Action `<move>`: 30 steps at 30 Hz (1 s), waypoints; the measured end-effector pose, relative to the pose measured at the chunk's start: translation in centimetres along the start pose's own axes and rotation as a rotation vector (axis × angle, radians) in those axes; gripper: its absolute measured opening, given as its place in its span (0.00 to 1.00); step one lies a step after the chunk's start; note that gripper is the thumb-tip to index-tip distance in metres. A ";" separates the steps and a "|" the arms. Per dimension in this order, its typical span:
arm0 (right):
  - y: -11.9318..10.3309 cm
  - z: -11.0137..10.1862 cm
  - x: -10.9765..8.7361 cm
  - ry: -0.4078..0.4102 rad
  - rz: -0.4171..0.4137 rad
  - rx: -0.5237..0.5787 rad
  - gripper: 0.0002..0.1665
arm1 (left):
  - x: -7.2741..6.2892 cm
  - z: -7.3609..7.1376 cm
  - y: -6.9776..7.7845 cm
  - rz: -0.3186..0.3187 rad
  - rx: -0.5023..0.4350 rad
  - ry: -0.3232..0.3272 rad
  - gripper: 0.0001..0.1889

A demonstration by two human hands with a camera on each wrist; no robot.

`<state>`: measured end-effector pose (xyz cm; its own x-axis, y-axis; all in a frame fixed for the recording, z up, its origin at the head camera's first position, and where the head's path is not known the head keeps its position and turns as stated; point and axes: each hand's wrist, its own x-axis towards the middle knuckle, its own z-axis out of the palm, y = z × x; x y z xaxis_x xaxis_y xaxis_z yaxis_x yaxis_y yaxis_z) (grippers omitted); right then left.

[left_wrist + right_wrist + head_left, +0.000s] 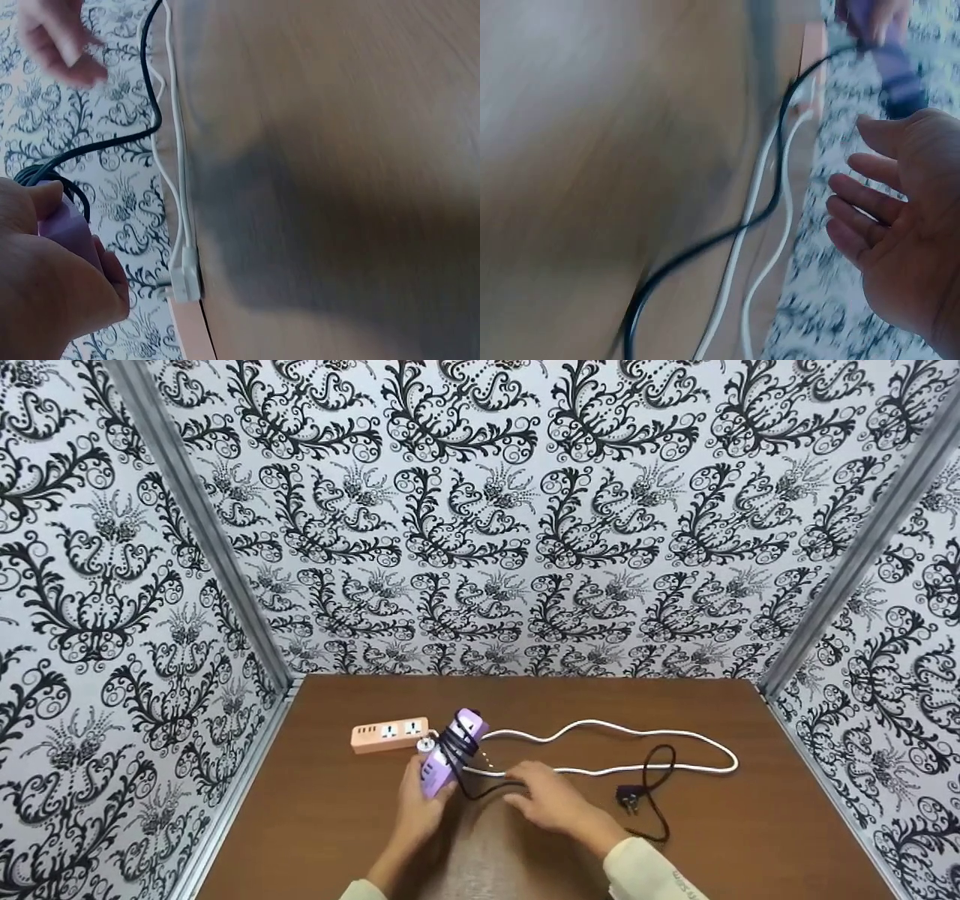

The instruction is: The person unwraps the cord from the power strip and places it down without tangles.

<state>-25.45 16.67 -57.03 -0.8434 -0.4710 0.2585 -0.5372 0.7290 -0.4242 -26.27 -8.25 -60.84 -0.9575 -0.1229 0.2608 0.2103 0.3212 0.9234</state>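
One line of dark lettering (679, 886) stands on the pale right sleeve (646, 871), set aslant; too small to read. Marks on the purple power strip (441, 766) are illegible. No brand or number can be read.

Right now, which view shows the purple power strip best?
Head: most of the purple power strip shows, despite the wrapped black cord. Left wrist: mostly hidden by the left hand. Right wrist: blurred, partly covered.

A booth-like workspace: scroll-patterned walls (480, 521), grey metal corner posts (204, 517), plain brown tabletop (712, 810).
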 end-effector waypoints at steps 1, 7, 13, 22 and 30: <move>-0.4 0.4 0.2 0.011 -0.033 0.000 0.21 | -0.1 0.2 0.1 0.003 -0.006 0.000 0.26; -2.1 3.0 1.0 0.032 -0.111 0.079 0.20 | -0.3 1.2 0.5 0.048 -0.039 -0.024 0.25; -2.8 3.5 1.3 0.039 -0.027 0.353 0.11 | -0.5 1.7 0.4 0.052 -0.031 -0.029 0.26; -2.7 1.0 2.0 0.152 -0.037 0.219 0.05 | -0.6 1.6 0.5 0.070 -0.030 -0.026 0.27; -2.6 0.5 2.1 0.184 -0.051 0.078 0.04 | -1.0 1.7 -0.1 0.118 0.025 -0.048 0.30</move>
<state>-25.80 13.53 -55.83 -0.8069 -0.4025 0.4324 -0.5826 0.6628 -0.4703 -25.70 -6.55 -61.67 -0.9349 -0.0383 0.3530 0.3176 0.3545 0.8795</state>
